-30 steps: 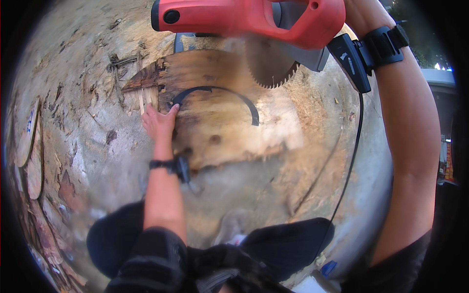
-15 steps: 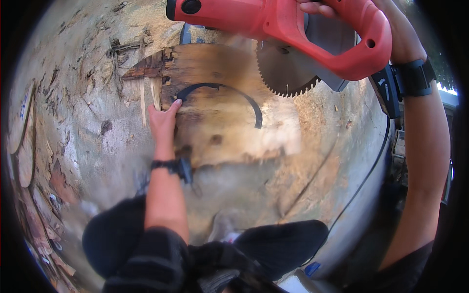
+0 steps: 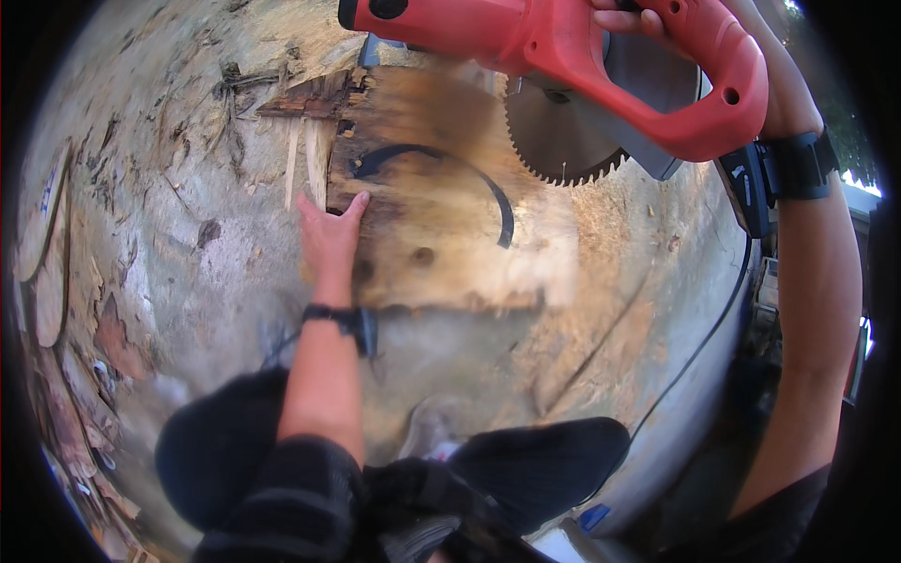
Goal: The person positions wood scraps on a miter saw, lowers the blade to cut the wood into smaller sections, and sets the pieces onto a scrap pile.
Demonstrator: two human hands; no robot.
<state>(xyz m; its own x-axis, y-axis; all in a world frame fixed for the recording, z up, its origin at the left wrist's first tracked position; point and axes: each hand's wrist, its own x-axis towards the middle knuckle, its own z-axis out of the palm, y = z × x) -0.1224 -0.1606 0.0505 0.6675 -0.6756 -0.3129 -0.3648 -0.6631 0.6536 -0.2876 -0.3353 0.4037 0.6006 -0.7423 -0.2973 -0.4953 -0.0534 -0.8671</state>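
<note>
In my right hand [image 3: 785, 101] is a red circular saw [image 3: 488, 36], the fingers wrapped round its loop handle. Its round toothed blade [image 3: 561, 131] is bare on the near side, over the right part of a worn wooden board [image 3: 441, 267]. My left hand [image 3: 330, 225] is at the board's left end, thumb over the edge and forefinger apart from it; the other fingers are hidden. A dark curved strip or mark [image 3: 488, 192] arcs across the board's face. Two pale wood slivers [image 3: 305, 164] stand out beside my left hand. Part of the board looks blurred.
Bark scraps and splinters [image 3: 230, 89] litter the dusty ground. A black cord [image 3: 699, 342] runs along the right side toward my legs. My knees [image 3: 544, 460] are bent at the near side. Flat wood pieces [image 3: 52, 225] lie at the far left.
The board's left end has shifted away from me and slightly right, with my left hand moving right beside it. The saw appears a little farther right in view, still in my right hand.
</note>
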